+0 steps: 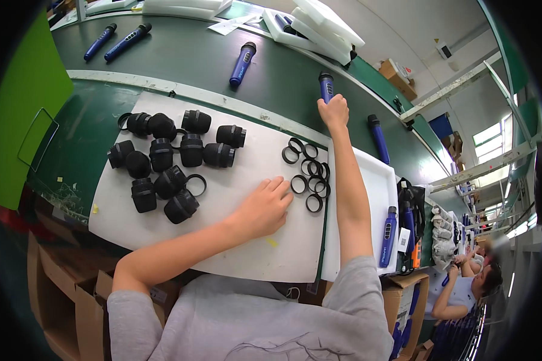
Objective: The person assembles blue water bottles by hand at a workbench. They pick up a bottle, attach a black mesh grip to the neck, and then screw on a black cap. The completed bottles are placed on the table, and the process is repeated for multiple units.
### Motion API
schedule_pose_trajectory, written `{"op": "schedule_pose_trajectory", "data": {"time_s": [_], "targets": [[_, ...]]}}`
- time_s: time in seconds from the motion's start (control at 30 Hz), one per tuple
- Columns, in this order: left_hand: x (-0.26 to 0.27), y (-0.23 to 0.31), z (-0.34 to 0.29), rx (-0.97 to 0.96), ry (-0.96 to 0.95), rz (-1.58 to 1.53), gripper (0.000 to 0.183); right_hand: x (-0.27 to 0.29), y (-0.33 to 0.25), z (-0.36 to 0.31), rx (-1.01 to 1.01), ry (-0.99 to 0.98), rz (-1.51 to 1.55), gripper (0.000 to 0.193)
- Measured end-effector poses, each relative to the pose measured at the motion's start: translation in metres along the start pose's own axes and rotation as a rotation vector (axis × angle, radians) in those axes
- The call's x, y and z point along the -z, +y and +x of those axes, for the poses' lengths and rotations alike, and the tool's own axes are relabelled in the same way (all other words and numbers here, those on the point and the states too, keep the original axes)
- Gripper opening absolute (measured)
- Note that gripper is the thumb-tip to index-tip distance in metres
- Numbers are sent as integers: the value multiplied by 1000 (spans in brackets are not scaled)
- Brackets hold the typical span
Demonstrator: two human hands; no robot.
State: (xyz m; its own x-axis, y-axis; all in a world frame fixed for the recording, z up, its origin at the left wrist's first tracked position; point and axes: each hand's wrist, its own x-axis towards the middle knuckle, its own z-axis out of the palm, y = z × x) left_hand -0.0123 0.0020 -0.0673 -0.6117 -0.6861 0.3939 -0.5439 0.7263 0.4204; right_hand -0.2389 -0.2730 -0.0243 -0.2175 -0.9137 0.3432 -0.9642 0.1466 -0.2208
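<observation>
My right hand (pixel 334 112) is wrapped round the lower end of a blue handheld microphone (pixel 326 89), out over the dark conveyor belt (pixel 283 75). The microphone's dark head points away from me. On the white board (pixel 247 256) lies my left hand (pixel 265 206), fingers stretched out and holding nothing visible. Its fingertips are beside a group of black rings (pixel 299 184), some of which overlap. Farther left on the board, several black microphone heads (pixel 161 154) lie in a loose cluster. One black ring (pixel 196 185) lies among them.
Other blue microphones (pixel 242 64) lie spaced along the belt. To the right, a white foam tray (pixel 358 234) holds a blue microphone (pixel 388 237). White foam pieces (pixel 319 30) are stacked beyond the belt. A green panel (pixel 21 114) stands at left; a co-worker (pixel 457 292) sits at far right.
</observation>
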Motion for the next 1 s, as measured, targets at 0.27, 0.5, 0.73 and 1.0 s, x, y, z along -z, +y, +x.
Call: {"op": "schedule_pose_trajectory", "data": {"time_s": [0.27, 0.5, 0.73, 1.0], "targets": [[2, 0, 4, 32, -41, -41, 47, 2, 3, -8, 108, -254, -115, 66], [10, -1, 3, 21, -75, 10, 52, 97, 51, -111, 348, -139, -25, 43], [15, 9, 0, -4, -139, 42, 54, 210, 175, -222, -174, -305, -375, 52], [13, 18, -4, 25, -165, 102, 59, 204, 218, -263, -245, -282, -311, 58]]}}
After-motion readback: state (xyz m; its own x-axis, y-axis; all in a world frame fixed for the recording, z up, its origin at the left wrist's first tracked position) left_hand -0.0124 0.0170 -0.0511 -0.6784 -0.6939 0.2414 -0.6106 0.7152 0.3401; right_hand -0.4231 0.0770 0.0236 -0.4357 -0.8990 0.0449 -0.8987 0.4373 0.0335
